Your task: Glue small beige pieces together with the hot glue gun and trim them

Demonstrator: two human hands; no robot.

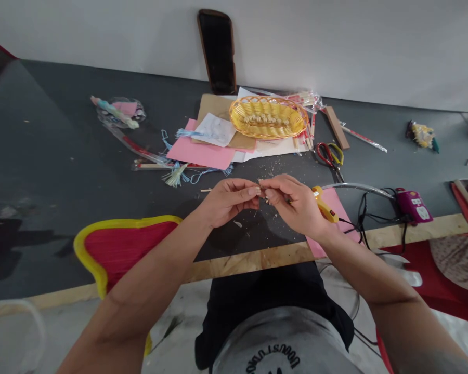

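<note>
You had both hands up over the dark tabletop [171, 202], fingertips together near its front edge. Your left hand [233, 201] was narrowed to a pinch, thumb against the forefinger, the other fingers curled beneath. Your right hand [296, 202] came in from the other side, also pinched narrow, its thumb and forefinger meeting the left fingertips. Between them sat a small tan piece [262, 191], right at the tips of both hands and well away from either palm. Your fingers covered most of it, so its full shape could not be made out, nor which hand bore more of the grip.

Pale crumbs [275, 214] were scattered on the tabletop below and beyond your fingers. A thin stick [206, 190] lay just to the left of your left hand. Near your right hand, partly hidden behind it, a yellow glue gun [327, 209] rested on a pink sheet [337, 200], and the red-and-yellow scissors [329, 157] lay farther back. Beyond your fingertips stood a yellow basket [236, 120] with a row of small pale pieces [267, 120] inside, well apart from your hands. Tassels [176, 175] lay back and to the left, and a phone [217, 52] leaned against the wall [315, 47] behind everything.
</note>
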